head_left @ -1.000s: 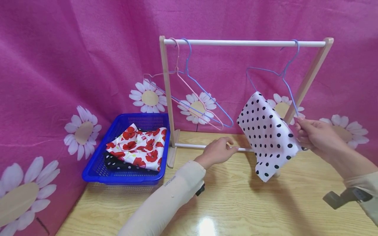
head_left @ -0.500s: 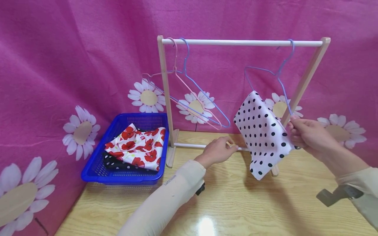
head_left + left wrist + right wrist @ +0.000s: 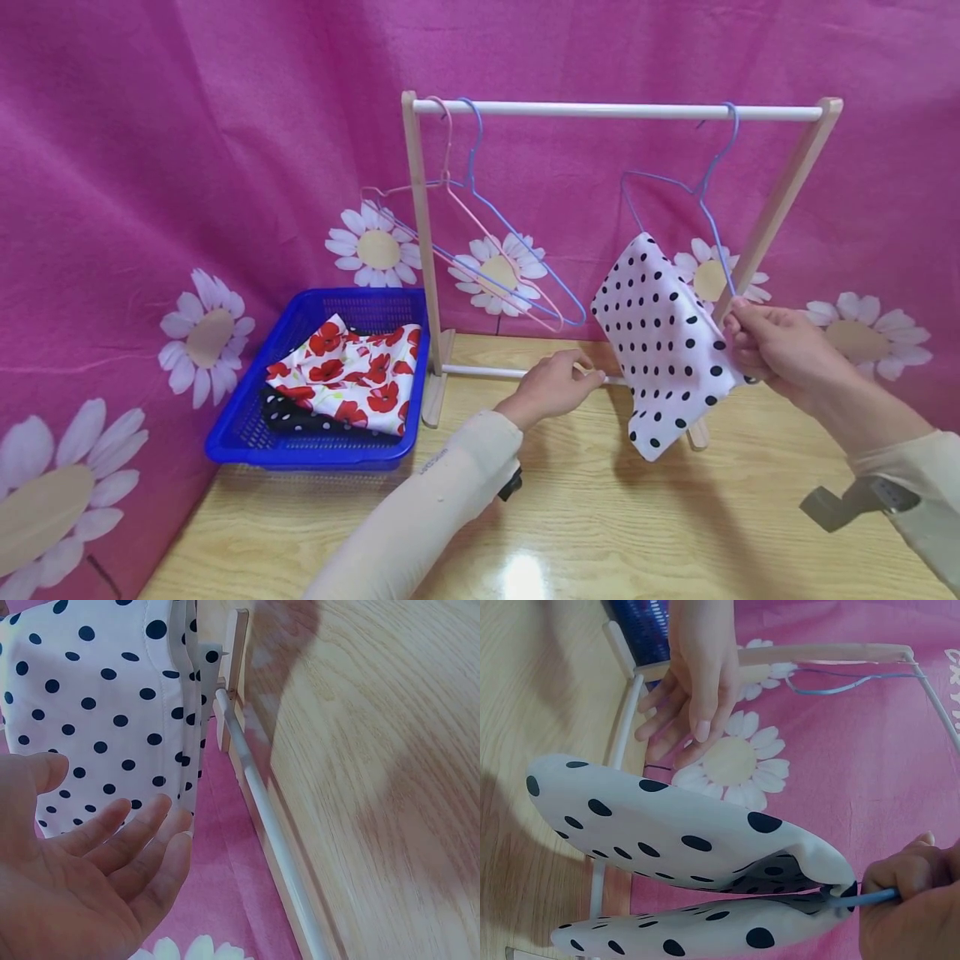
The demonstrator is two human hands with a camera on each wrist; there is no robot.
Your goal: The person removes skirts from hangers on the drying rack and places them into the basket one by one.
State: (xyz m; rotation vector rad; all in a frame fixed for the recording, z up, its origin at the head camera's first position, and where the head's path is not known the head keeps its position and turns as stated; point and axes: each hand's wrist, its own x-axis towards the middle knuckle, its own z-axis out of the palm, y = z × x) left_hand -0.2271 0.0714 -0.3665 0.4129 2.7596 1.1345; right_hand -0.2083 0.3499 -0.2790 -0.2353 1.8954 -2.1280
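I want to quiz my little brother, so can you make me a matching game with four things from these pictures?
Column one:
1. Pink hanger
2. Red-flowered cloth
3. Left hand
4. Right hand

Column two:
A. Holds nothing
B. Hooked over the white top bar
C. Grips the blue hanger that carries the spotted cloth
D. Lies in the blue basket

Right pairs: 1-B, 2-D, 3-A, 4-C.
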